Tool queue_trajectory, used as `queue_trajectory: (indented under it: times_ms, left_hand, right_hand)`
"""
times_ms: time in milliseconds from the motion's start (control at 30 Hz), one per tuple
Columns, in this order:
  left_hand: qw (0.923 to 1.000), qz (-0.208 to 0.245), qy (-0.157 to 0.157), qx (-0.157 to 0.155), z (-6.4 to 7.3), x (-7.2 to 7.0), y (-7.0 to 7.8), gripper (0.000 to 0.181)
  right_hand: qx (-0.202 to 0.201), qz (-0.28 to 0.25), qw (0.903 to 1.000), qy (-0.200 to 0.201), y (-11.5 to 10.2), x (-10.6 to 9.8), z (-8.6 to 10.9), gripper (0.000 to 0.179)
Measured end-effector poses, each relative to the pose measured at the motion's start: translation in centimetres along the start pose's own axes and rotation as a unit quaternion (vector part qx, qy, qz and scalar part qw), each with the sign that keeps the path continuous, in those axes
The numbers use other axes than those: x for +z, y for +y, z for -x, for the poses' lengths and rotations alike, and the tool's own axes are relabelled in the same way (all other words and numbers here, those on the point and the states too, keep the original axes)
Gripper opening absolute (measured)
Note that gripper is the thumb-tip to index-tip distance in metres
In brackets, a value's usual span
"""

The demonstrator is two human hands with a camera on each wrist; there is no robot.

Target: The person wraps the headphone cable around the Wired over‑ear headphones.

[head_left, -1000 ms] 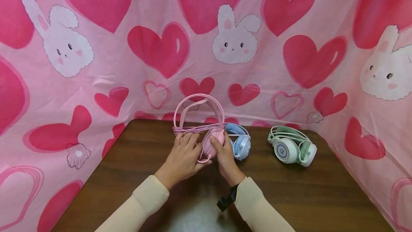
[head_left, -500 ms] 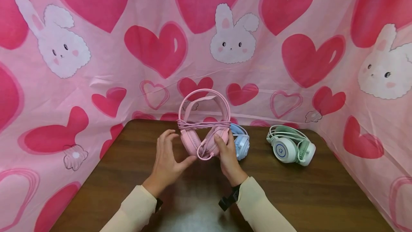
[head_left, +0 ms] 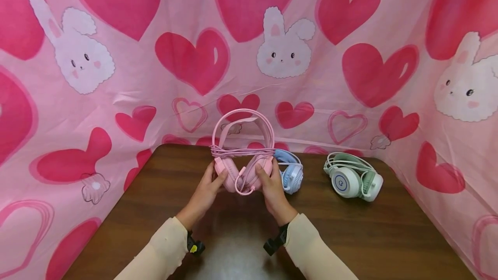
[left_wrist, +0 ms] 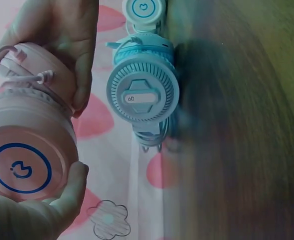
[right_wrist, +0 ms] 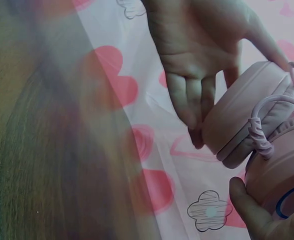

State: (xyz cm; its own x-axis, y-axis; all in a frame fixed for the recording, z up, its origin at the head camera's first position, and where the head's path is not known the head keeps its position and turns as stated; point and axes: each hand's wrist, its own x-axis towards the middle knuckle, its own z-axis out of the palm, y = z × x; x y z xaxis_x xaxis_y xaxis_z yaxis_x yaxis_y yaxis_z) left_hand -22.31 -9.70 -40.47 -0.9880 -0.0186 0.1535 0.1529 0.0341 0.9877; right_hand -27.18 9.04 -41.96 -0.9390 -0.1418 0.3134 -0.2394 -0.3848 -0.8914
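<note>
A pink pair of headphones (head_left: 261,168) is held upright over the table, its headband arching at the top. Its thin cable is wound around the sides above the ear cups, and a microphone boom (head_left: 242,191) curves between them. My left hand (head_left: 203,191) grips the left ear cup (left_wrist: 7,135), thumb in front. On the opposite ear cup (right_wrist: 237,110), my right hand (head_left: 275,191) holds with its thumb on the near face, fingers partly hidden behind. Blue headphones (head_left: 292,177) stand just right of my right hand, partly hidden by it in the head view.
White-and-green headphones (head_left: 345,181) with wound cables lie farther right on the dark wooden table (head_left: 350,237). A pink cloth (head_left: 241,68) with hearts and rabbits hangs behind the table and along both sides.
My left hand came off the front of the headphones, opened out to the left, then took hold of the left ear cup. The right hand kept its grip, and the headphones now face forward.
</note>
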Motion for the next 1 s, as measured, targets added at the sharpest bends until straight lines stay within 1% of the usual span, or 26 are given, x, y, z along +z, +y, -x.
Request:
queue_trajectory:
  times_ms: [200, 400, 533, 633, 767, 833, 1000]
  left_hand:
    - [0.9999, -0.009, 0.004, 0.004, -0.2, -0.2, -0.1, 0.071]
    - [0.9998, -0.015, 0.013, -0.008, -0.1, -0.5, -0.3, 0.068]
    - [0.9996, -0.021, 0.015, -0.010, -0.1, -0.6, -0.5, 0.066]
    - [0.9995, -0.014, 0.023, -0.015, -0.2, -0.7, -0.8, 0.064]
    - [0.9988, -0.002, 0.034, -0.035, -0.3, -1.2, -1.2, 0.062]
    - [0.9981, -0.001, 0.039, -0.048, -0.4, -1.5, -1.4, 0.063]
    - [0.9955, -0.023, 0.051, -0.076, -0.6, -2.6, -1.7, 0.068]
  right_hand:
    - [-0.005, 0.010, 0.9999, 0.004, 0.3, 0.0, -0.1, 0.069]
    - [0.022, 0.013, 0.9997, 0.001, 0.4, 0.0, 0.1, 0.082]
    - [0.035, 0.018, 0.9992, -0.004, 0.5, 0.0, 0.1, 0.080]
    - [0.061, 0.018, 0.9978, -0.017, 0.6, 0.0, 0.1, 0.075]
    - [0.109, 0.000, 0.9933, -0.039, 0.7, 0.1, 0.2, 0.073]
    - [0.123, -0.013, 0.9910, -0.050, 0.7, 0.1, 0.2, 0.075]
    - [0.140, -0.034, 0.9866, -0.078, 1.0, 0.2, 0.1, 0.078]
